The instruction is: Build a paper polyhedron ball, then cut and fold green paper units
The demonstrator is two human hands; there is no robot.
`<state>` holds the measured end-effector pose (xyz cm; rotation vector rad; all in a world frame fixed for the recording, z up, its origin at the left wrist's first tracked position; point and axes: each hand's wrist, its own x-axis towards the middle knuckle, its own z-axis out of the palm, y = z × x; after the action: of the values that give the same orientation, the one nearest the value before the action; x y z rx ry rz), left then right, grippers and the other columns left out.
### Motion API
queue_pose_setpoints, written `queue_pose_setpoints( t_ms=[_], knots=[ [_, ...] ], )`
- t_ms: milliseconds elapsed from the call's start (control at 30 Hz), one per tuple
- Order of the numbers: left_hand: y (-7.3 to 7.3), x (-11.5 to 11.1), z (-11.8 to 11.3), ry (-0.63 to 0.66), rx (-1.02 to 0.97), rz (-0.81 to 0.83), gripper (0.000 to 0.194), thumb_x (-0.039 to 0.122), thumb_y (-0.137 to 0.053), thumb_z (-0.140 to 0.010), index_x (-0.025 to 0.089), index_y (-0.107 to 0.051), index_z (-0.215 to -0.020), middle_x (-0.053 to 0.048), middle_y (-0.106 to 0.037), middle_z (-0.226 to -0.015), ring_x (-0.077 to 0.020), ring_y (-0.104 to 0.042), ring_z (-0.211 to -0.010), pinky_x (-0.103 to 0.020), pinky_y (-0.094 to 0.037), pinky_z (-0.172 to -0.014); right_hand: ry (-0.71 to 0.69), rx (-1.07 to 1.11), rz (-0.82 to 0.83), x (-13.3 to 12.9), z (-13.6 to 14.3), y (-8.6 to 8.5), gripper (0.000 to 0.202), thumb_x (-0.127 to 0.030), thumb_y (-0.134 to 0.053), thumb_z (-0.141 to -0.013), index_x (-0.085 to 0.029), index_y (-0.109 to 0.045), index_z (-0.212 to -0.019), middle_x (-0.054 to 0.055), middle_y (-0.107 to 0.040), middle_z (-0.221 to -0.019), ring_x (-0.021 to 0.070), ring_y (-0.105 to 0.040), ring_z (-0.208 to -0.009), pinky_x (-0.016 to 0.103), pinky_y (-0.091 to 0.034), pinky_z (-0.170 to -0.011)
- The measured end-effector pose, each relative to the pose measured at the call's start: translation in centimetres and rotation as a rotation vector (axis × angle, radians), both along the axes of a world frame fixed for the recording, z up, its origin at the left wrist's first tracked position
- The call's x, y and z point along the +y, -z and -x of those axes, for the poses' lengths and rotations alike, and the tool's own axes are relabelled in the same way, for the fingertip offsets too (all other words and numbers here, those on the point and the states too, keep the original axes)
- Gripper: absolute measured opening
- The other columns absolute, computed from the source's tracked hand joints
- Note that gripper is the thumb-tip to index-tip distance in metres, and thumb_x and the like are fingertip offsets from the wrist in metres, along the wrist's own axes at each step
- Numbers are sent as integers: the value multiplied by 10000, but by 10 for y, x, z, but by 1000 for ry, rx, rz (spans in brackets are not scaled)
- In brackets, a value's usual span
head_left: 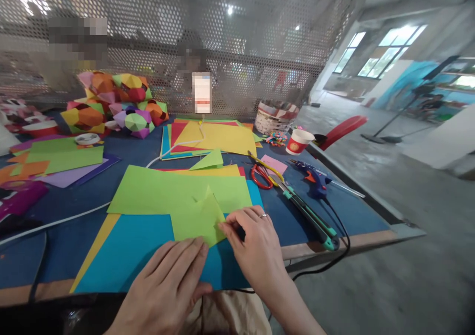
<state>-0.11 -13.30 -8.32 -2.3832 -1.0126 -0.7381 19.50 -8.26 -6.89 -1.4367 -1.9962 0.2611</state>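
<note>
A partly folded piece of light green paper (196,223) lies over a blue sheet (144,246) at the table's near edge, one pointed flap standing up. My right hand (254,241), a ring on one finger, pinches the right edge of this paper between thumb and fingertips. Flat across the sheets lies my left hand (170,270), fingers stretched out and their tips on the paper's lower edge. Just behind is a wide green strip (144,191), with a small folded green piece (210,160) beyond it.
To the right lie a green-and-black cutter (311,218), scissors (262,175) and a blue glue gun (317,179) with its cord. Farther back are a paper cup (298,142), a basket (276,117) and stacked coloured paper (222,136). Folded paper balls (137,122) stand left; a white cable (74,221) crosses the table.
</note>
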Motion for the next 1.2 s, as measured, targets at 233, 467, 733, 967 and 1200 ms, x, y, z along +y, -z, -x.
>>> queue_pose_setpoints(
  t_ms=[233, 467, 733, 967, 1200],
  knots=[
    [8, -2, 6, 5, 62, -5, 355, 333, -460, -1057, 123, -687, -1231, -75, -752, -1233, -224, -688, -1101, -395, -461, -994, 42, 19, 5, -2, 0, 0, 177, -169, -765, -866, -213, -619, -956, -6, -648, -807, 231, -586, -853, 344, -371, -760],
    [17, -4, 9, 19, 74, 3, 340, 311, -525, -1028, 132, -665, -1282, -85, -731, -1278, -247, -656, -1165, -419, -450, -1036, -15, 20, 70, -13, 5, -9, 322, -164, -846, -765, -223, -589, -949, -48, -578, -760, 193, -578, -753, 318, -369, -702],
    [24, -1, 10, 42, 49, -31, 341, 307, -562, -1000, 110, -682, -1251, -118, -728, -1267, -259, -651, -1144, -442, -379, -1131, 48, -34, 192, -7, -4, -18, 307, -258, -836, -772, -235, -596, -963, -49, -589, -740, 199, -572, -743, 329, -354, -713],
    [25, 1, 4, 24, -65, -42, 292, 230, -533, -994, 101, -702, -1193, -112, -755, -1182, -252, -662, -1093, -435, -377, -1138, 40, -42, 211, -3, -19, -17, 222, -252, -774, -832, -247, -589, -955, -53, -568, -728, 181, -548, -723, 314, -369, -692],
    [25, 1, 8, 54, -5, -21, 342, 290, -557, -1001, 88, -679, -1248, -129, -737, -1239, -274, -656, -1112, -445, -428, -1034, -10, 8, 238, -2, -22, -13, 154, -119, -614, -911, -237, -576, -1003, -38, -558, -781, 186, -555, -787, 347, -369, -769]
  ],
)
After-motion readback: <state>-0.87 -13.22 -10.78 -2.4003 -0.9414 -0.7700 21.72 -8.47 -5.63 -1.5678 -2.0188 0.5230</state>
